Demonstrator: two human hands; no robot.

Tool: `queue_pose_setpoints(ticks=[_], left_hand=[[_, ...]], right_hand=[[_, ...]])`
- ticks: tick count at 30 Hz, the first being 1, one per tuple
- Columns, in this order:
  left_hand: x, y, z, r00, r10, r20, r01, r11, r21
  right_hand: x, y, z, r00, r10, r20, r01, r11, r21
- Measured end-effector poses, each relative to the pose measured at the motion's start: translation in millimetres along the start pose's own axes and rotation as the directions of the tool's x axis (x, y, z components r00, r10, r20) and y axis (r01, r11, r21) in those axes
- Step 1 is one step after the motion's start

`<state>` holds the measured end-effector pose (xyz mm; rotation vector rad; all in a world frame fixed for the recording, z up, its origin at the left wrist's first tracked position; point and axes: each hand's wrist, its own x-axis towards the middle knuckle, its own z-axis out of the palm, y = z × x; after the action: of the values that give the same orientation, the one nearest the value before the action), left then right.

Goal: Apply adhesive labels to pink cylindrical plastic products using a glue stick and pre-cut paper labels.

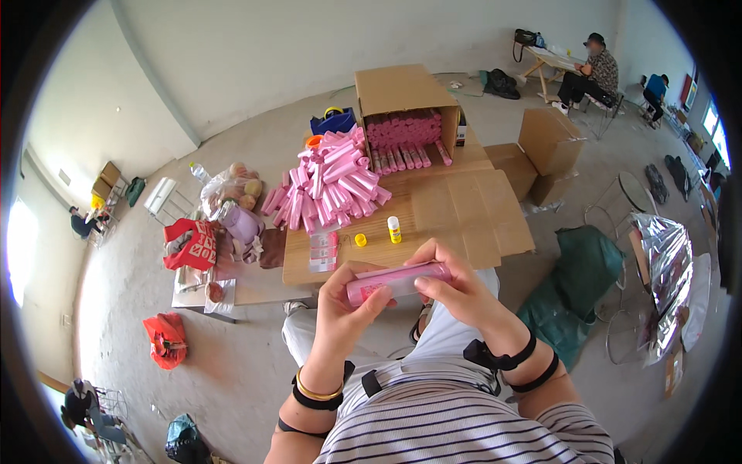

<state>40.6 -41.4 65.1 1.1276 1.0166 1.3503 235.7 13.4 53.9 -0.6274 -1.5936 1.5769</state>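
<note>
Above my lap, just off the table's near edge, both hands hold a pink roll (pixel 400 281) level between them. A pale paper label lies along the roll's side. My left hand (pixel 345 304) is closed around its left end, thumb on the near side. On the right end, my right hand (pixel 456 288) grips with the thumb pressed against the label. Beyond the hands, a glue stick (pixel 395 230) stands upright, with a yellow cap (pixel 361 240) beside it. Small pink-and-white labels (pixel 324 252) lie at the table's left front. A loose heap of pink rolls (pixel 332 178) rises behind them.
An open carton (pixel 408 87) of stacked pink rolls stands at the table's back, its flap (pixel 464 209) spread toward me. A blue tape dispenser (pixel 332 121) sits behind the heap. Bags, including a red one (pixel 190 244), crowd the left bench. A green sack (pixel 576 286) lies right.
</note>
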Motion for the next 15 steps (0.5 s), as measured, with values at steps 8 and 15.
queue_pose_setpoints(ticks=[8,15], left_hand=[[-6,5,14,0.996,0.087,-0.035,-0.09,0.994,-0.069],[-2,-6,18,0.986,0.144,-0.087,-0.154,0.98,-0.126]], right_hand=[[-5,-9,7,0.998,-0.052,-0.033,0.053,0.997,0.052],[-5,-4,14,0.995,-0.015,-0.096,0.027,0.991,0.129]])
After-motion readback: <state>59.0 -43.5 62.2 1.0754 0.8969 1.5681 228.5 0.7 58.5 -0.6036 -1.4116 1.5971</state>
